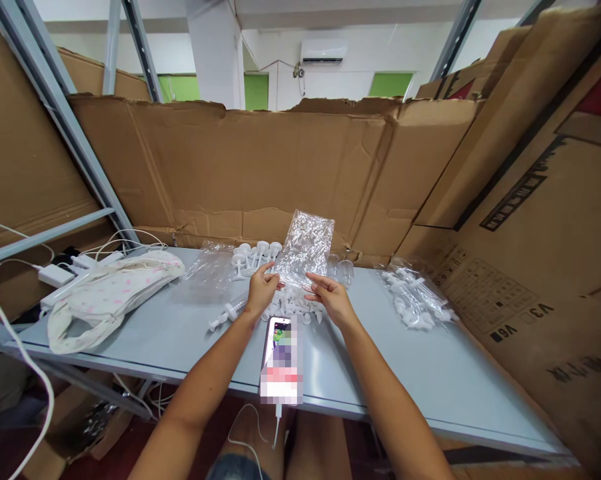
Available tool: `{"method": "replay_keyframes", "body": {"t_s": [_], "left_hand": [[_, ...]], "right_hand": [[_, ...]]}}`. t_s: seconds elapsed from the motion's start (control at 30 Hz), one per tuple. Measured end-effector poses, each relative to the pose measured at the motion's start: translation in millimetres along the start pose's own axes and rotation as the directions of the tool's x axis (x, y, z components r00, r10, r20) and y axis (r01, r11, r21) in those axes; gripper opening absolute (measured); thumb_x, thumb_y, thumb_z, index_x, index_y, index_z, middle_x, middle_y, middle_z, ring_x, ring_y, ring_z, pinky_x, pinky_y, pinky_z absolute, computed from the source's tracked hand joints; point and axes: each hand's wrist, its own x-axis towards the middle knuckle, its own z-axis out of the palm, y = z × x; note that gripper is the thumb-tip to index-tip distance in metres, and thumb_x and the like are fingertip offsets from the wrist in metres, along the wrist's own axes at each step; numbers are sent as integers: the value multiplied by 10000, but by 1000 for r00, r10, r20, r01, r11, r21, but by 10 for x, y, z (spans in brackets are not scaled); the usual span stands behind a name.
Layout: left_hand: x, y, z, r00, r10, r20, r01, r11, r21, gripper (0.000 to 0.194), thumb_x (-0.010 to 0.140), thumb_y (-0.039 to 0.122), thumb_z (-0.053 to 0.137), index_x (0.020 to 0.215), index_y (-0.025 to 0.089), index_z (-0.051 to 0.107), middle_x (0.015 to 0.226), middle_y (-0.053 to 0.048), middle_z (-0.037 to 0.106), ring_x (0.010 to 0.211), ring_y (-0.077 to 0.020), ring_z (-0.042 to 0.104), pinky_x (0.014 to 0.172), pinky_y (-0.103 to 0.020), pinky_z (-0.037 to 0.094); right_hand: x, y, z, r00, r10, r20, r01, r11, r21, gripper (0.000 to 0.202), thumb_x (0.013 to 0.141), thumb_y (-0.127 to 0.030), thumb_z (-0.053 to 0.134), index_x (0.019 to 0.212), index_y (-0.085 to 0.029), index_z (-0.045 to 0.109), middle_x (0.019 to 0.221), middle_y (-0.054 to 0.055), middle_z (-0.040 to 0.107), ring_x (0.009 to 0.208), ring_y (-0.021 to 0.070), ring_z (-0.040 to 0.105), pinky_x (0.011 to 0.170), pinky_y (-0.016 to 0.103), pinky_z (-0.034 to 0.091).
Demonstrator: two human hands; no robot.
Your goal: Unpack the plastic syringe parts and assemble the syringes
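A clear, crinkled plastic bag is held up over the middle of the table. My left hand pinches its lower left edge. At the lower right edge, my right hand grips it between thumb and fingers. Below the bag lies a heap of small white plastic pieces. White stemmed parts with round heads sit behind my left hand. Clear round plastic parts are partly hidden behind the bag, to the right. Beside my left wrist is a white and clear tube-shaped piece.
A phone on a cable lies at the table's front edge. Flat clear bags and a white cloth item are at left, near power strips. Bagged white parts lie right. Cardboard walls enclose the grey table.
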Motion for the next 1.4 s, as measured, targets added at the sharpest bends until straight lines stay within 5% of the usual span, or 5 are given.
{"method": "replay_keyframes", "body": {"t_s": [0.23, 0.43, 0.63, 1.1, 1.4], "left_hand": [[27, 7, -20, 1000, -16, -24, 17, 999, 31, 294, 697, 218, 560, 973, 117, 568, 603, -15, 646, 563, -136, 637, 541, -220, 466], [36, 46, -53, 990, -88, 106, 84, 996, 43, 193, 665, 222, 554, 840, 146, 529, 579, 5, 629, 505, -112, 604, 505, -200, 434], [33, 71, -81, 985, -76, 158, 70, 997, 44, 296, 641, 340, 646, 837, 148, 534, 548, 47, 561, 486, -102, 574, 476, -197, 411], [76, 87, -125, 982, 36, 185, -42, 999, 30, 268, 710, 369, 609, 810, 121, 621, 599, -8, 622, 501, -93, 573, 511, -212, 456], [62, 120, -164, 971, 40, 234, -72, 989, 132, 279, 747, 250, 528, 995, 145, 602, 628, 5, 610, 548, -93, 564, 529, -199, 427]], "right_hand": [[-15, -10, 27, 999, -46, 12, 47, 999, -8, 287, 652, -256, 663, 933, -225, 716, 1019, 20, 676, 760, 163, 650, 654, 340, 581], [-39, -69, -5, 994, -108, 28, 111, 986, -126, 306, 679, -284, 635, 970, -233, 715, 1094, 38, 663, 708, 166, 651, 513, 278, 536], [-39, -63, -17, 995, -82, 59, 90, 982, -165, 311, 683, -291, 633, 980, -249, 716, 1111, 24, 659, 561, 102, 616, 612, 330, 560], [-10, -41, -36, 993, -61, 97, 65, 997, -32, 305, 681, -265, 646, 977, -235, 715, 960, 3, 674, 775, 163, 649, 801, 422, 561], [-64, -170, -124, 975, -101, 198, 122, 988, -98, 542, 750, -319, 629, 1275, -334, 500, 1302, 49, 545, 891, 200, 654, 801, 431, 547]]}}
